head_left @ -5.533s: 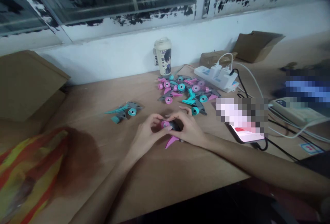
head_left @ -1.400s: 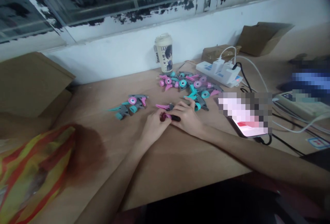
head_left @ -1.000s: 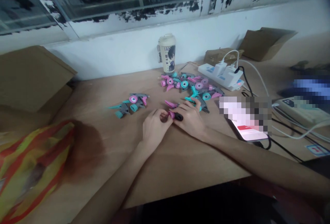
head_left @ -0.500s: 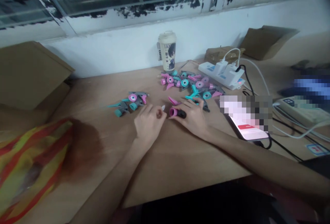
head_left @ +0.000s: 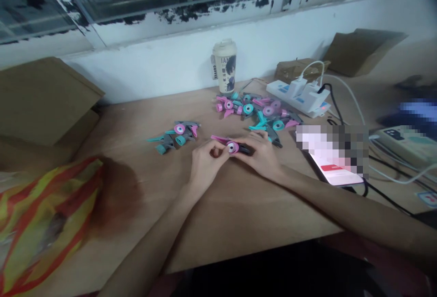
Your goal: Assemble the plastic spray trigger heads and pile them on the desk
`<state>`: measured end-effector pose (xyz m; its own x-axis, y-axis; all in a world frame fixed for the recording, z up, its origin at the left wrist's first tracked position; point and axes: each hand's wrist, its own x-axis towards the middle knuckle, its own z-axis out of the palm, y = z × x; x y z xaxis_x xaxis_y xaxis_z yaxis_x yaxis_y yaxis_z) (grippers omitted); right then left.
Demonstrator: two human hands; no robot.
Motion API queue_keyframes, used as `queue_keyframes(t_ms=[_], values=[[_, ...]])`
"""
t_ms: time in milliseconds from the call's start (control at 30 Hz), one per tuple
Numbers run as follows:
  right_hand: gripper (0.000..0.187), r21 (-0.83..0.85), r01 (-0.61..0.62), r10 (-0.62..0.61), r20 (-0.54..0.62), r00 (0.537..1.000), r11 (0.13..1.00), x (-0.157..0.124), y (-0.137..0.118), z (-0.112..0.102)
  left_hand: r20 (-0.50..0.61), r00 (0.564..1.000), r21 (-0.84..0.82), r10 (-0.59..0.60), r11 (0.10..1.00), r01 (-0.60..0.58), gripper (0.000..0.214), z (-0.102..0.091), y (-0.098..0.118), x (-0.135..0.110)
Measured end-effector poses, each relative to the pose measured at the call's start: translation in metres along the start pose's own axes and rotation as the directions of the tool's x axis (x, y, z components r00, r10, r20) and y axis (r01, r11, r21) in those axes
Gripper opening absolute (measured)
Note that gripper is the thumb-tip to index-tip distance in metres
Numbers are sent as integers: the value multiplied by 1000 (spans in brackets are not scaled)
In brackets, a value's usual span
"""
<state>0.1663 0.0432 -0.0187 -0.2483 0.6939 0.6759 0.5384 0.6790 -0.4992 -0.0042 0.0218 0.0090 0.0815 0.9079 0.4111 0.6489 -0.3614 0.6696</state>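
Observation:
A trigger spray head [head_left: 232, 147] in pink and dark grey is between my two hands, above the wooden table. My right hand [head_left: 264, 156] grips its dark body from the right. The pink collar faces me with a white round piece in its mouth. My left hand [head_left: 209, 160] is closed, thumb and fingertips pinching at the collar's left side. The pink trigger points up to the left. Near my left hand lies a small group of spray heads [head_left: 180, 128] in pink, teal and grey. Beyond my right hand is a larger heap of similar spray heads [head_left: 268, 110].
A lidded coffee cup [head_left: 226, 67] stands by the wall. On the right are a power strip [head_left: 309, 101] with chargers, a lit phone [head_left: 341, 169] and loose cables. Cardboard boxes [head_left: 51, 96] and a red-yellow striped bag [head_left: 54, 219] sit on the left.
My left hand has moved right to the spray head, and the small white piece it pinched is now in the pink collar. The collar was open and dark inside before.

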Motion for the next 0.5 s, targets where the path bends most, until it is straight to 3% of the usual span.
queue_keyframes(t_ms=[167,333,500], values=[[21,9,-16,16,17,1000,1000,0,-3,-2,-89,987,148,132,982,-118,23,-1,5,-2],[18,15,-29,28,38,999,999,1,-4,-4,-59,972,186,226,960,-212,5,2,5,-3],[16,27,-22,21,38,999,999,2,-5,-4,-54,970,203,235,954,-220,3,2,6,-4]])
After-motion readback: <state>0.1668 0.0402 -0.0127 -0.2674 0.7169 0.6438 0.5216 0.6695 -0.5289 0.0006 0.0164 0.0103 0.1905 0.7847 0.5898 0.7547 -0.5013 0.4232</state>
